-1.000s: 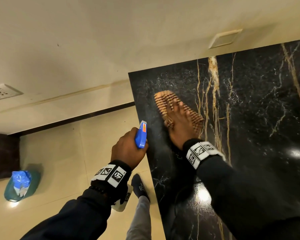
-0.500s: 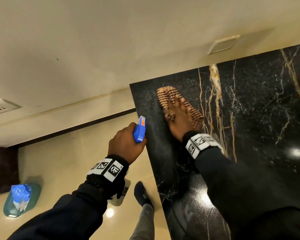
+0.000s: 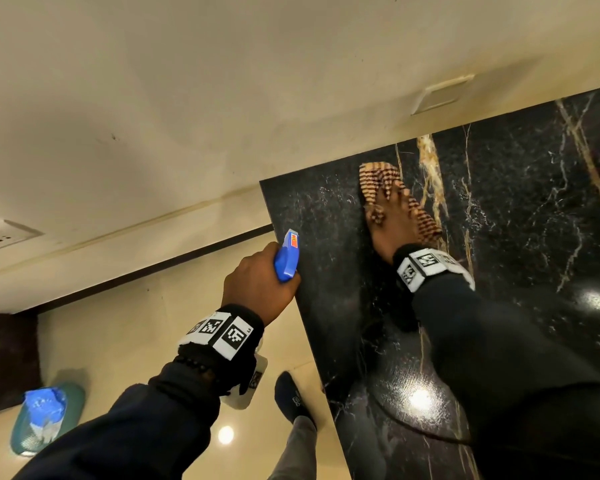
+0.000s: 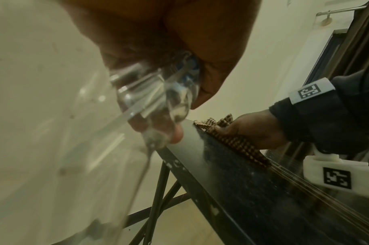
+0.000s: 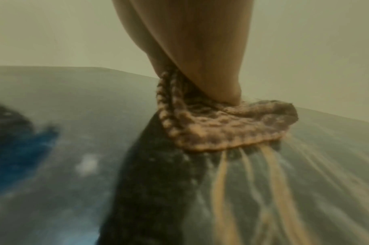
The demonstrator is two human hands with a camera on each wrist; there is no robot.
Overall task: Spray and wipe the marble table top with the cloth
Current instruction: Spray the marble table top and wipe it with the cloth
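Note:
The black marble table top [image 3: 520,209] with gold veins fills the right of the head view. A brown checked cloth [image 3: 378,178] lies flat on it near the far edge. My right hand [image 3: 390,220] presses down on the cloth with fingers spread; the same cloth [image 5: 231,131] shows under the fingers in the right wrist view. My left hand [image 3: 257,289] grips a spray bottle with a blue head [image 3: 286,258] just off the table's left edge. The clear bottle body [image 4: 154,96] shows in the left wrist view, next to the cloth [image 4: 231,140].
The table's left edge [image 3: 291,289] runs beside my left hand, with dark metal legs [image 4: 158,190] below. A foot in a dark sock [image 3: 291,396] stands on the cream floor. A teal bin with a blue bag [image 3: 42,414] sits at lower left. A wall socket [image 3: 0,233] is at left.
My right hand has slid the cloth away from me and to the right, towards the far edge of the table. The left hand keeps the bottle at the table's left edge.

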